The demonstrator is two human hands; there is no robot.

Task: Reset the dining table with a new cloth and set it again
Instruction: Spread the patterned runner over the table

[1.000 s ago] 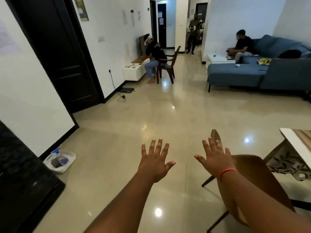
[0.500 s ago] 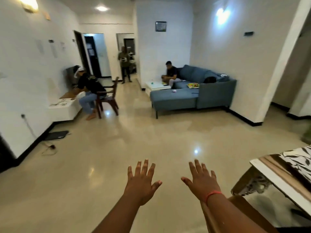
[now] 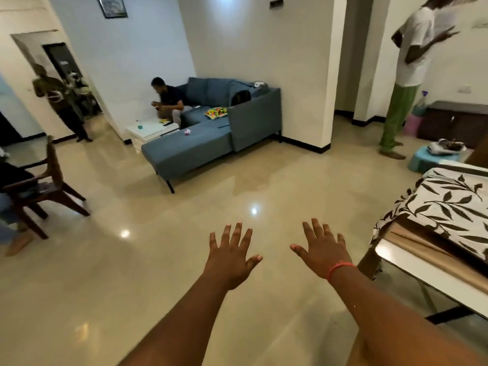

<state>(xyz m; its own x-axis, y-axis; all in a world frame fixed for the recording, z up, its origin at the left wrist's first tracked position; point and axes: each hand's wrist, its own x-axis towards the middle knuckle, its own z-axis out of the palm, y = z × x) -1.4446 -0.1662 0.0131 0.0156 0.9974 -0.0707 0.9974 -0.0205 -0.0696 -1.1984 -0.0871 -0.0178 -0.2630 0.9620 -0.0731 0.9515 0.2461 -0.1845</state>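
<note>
The dining table (image 3: pixel 422 262) stands at the right edge, white-rimmed with a tan top. A white cloth with dark leaf print (image 3: pixel 446 207) covers its far part and hangs over the corner. My left hand (image 3: pixel 229 256) and my right hand (image 3: pixel 323 249) are stretched out in front of me over the bare floor, palms down, fingers spread, holding nothing. Both hands are left of the table and apart from it. A red band circles my right wrist.
A blue sofa (image 3: pixel 211 133) with a seated person stands ahead, a white side table (image 3: pixel 148 129) beside it. A wooden chair (image 3: pixel 45 186) is at left. One person stands at far left, another at upper right near a teal stool (image 3: pixel 425 158) and a dark cabinet (image 3: pixel 454 120).
The view has swung to the right: the chair and sofa slid left, and more of the table and its leaf-print cloth came into sight. My hands stay spread and empty.
</note>
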